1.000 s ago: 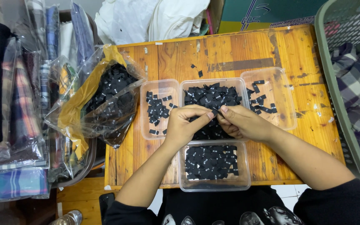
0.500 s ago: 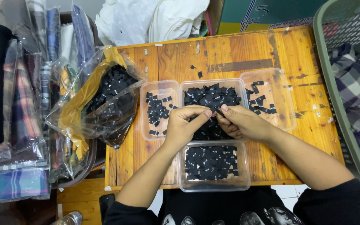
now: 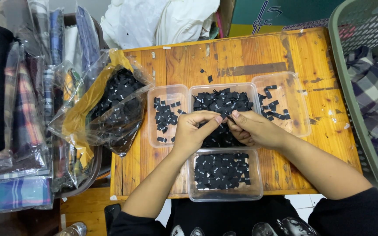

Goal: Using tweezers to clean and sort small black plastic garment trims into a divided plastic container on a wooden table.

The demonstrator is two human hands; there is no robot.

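Four clear plastic trays sit on a worn wooden table, and both hands meet over the middle one. The left hand and the right hand each pinch, thumb against forefinger, at the same small black label, which hangs just above the heaped middle tray. Both grips are closed on that one piece; the other fingers curl loosely beneath.

By the look of it the label is a thin scrap of woven cloth: almost weightless, limp, easily folded, and apt to cling to its neighbours in the heap. It seems best taken by its edges with the fingertips, as is done here, since a broader grasp would likely lift several at once. Nothing about it looks fragile or slippery.

To the left, a tray holds a sparse scatter of the same labels; to the right, another tray holds a few more. Nearest the body, a fourth tray carries labels laid flat in close rows. A crumpled clear bag full of more labels rests at the table's left edge, and a green basket with plaid cloth stands at the right
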